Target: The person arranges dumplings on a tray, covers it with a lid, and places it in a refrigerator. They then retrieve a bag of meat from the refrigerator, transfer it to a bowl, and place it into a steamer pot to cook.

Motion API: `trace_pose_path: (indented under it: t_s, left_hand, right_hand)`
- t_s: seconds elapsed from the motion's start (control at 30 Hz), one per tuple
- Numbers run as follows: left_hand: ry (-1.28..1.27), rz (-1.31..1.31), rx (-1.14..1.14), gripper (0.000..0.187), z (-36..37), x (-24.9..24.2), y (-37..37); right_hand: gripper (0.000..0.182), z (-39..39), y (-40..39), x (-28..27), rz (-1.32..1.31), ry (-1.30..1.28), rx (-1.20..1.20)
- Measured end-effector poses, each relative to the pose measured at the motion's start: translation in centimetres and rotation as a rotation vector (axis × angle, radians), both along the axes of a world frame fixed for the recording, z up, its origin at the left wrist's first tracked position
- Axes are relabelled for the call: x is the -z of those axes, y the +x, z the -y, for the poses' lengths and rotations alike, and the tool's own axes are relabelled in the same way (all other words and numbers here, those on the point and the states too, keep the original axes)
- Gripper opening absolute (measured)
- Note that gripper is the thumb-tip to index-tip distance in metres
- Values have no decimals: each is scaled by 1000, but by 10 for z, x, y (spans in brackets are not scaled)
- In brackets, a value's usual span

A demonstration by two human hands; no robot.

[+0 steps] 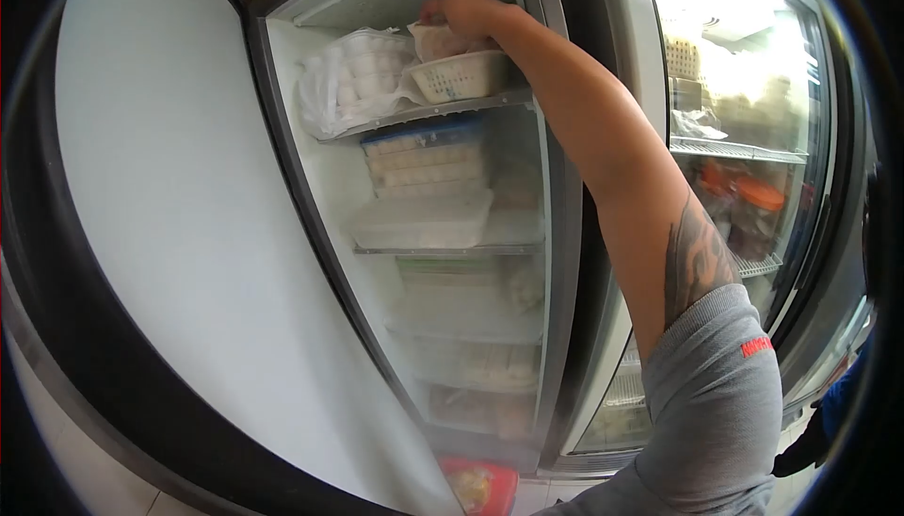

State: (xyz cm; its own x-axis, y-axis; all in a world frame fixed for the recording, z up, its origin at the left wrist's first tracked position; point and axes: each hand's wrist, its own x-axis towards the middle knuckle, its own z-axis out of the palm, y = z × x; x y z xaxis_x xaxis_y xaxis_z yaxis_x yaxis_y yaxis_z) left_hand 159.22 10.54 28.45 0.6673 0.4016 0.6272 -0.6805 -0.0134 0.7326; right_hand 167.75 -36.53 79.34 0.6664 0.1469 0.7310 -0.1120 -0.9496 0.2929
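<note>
My right hand [463, 13] reaches up to the top shelf of an upright freezer [325, 172]. Its fingers curl down over a plastic bag [439, 42] with pinkish contents, in a white perforated basket [459, 79]; the fingertips are partly hidden. Left of the basket, close beside it, sits a clear plastic bag of round white items [363, 72]. My left hand is not in view.
The freezer's white door [198, 196] stands open on the left. Lower shelves hold a blue-lidded container [424, 158] and a white box [424, 219]. A glass-door fridge [744, 130] stands to the right. A red package [482, 486] lies near the floor.
</note>
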Motion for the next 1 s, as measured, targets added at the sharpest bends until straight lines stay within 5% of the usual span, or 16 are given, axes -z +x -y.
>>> trace_pose_path:
  t_s: [0.13,0.33,0.6,0.73,0.87,0.93,0.97,1.0]
  left_hand:
    - [7,26,-23,50,-3,2,3]
    - [15,44,-64,50,-9,13,4]
    - [30,83,-122,50,-19,20,-4]
    - [49,115,-97,51,-7,15,-8]
    - [107,166,-24,51,9,3,-14]
    - [87,41,268,47,50,-49,-49]
    - [239,211,48,44,82,-65,-65]
    - [431,-30,299,32,88,-83,-78]
  right_hand:
    - [32,-5,-1,-3,-127,-84,47]
    - [32,5,0,2,-169,143,54]
    - [34,-13,-12,-3,514,208,-82]
    - [30,-50,-73,7,610,52,-64]
    - [28,-90,-169,43,761,244,-388]
    - [33,-71,-222,66,921,393,-487]
    - [33,-63,-235,80,992,487,-468]
    - [33,-52,-255,96,1071,575,-438]
